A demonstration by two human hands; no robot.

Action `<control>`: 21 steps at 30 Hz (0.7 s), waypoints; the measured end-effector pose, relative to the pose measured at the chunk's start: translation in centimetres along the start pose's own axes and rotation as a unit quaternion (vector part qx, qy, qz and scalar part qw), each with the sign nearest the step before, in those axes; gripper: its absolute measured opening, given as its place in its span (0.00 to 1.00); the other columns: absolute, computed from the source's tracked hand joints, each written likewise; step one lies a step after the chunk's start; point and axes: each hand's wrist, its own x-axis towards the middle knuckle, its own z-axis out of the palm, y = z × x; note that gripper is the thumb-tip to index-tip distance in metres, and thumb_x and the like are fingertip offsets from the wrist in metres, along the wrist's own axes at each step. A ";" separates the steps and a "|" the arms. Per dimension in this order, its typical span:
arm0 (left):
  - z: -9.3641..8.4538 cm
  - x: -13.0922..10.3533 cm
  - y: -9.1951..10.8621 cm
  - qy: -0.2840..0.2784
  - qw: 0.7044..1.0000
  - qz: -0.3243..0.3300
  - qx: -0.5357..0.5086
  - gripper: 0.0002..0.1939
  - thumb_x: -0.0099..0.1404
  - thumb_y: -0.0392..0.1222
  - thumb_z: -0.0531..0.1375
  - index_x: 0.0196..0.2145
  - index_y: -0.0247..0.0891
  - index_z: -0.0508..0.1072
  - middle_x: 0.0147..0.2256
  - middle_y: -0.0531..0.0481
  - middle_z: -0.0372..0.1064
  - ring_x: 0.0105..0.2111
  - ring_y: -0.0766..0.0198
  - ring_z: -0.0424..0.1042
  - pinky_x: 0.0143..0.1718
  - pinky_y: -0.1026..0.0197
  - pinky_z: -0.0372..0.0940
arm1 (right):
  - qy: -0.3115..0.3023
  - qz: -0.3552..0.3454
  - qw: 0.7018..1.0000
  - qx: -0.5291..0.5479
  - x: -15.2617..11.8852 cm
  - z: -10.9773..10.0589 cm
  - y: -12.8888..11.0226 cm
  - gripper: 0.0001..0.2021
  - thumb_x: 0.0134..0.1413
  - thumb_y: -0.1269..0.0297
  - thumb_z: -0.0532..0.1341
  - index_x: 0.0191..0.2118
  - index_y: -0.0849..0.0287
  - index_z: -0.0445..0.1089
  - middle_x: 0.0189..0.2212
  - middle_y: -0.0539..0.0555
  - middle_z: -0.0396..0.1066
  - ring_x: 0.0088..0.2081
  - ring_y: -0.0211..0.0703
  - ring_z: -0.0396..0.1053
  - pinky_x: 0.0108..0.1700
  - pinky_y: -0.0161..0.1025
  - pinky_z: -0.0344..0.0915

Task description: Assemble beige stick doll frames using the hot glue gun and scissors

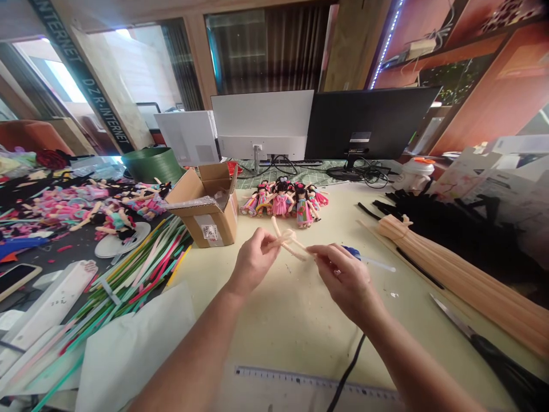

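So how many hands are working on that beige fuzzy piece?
2: the left hand pinches the beige fuzzy piece at its left side, and the right hand grips its right end. None seem hidden.

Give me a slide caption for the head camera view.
Left hand and right hand pinch a pale looped strand in front of clustered small dolls.

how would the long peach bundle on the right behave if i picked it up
The peach bundle would probably sag somewhat, being long and made of many thin strands. It would likely stay gathered at the far end, where a tie seems to cinch it. Strands may keep bends, as the similar-looking held piece shows a loop.
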 end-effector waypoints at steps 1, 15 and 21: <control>0.1 -0.1 0.1 -0.003 1.000 0.003 0.003 0.11 0.58 0.48 0.62 0.30 0.40 0.66 0.27 0.54 0.68 0.28 0.66 0.66 0.31 0.66 0.59 | -0.004 -0.006 1.000 0.007 -0.1 -0.1 0.1 0.12 0.60 0.68 0.53 0.45 0.53 0.70 0.35 0.52 0.69 0.34 0.39 0.68 0.36 0.35 0.62; 0.5 -0.6 1.0 -0.039 0.999 0.007 0.010 0.08 0.59 0.46 0.61 0.31 0.40 0.68 0.29 0.52 0.70 0.29 0.66 0.67 0.31 0.66 0.61 | -0.007 -0.047 0.999 0.000 -0.5 0.4 0.8 0.15 0.62 0.72 0.50 0.47 0.53 0.71 0.33 0.52 0.65 0.33 0.37 0.66 0.36 0.34 0.63; 0.5 -0.6 1.0 -0.036 0.999 0.012 -0.005 0.09 0.58 0.47 0.62 0.31 0.40 0.69 0.29 0.52 0.70 0.30 0.65 0.68 0.32 0.65 0.62 | -0.010 -0.054 0.998 -0.011 -0.6 0.6 1.1 0.18 0.61 0.73 0.49 0.50 0.51 0.70 0.33 0.52 0.64 0.33 0.38 0.66 0.36 0.34 0.64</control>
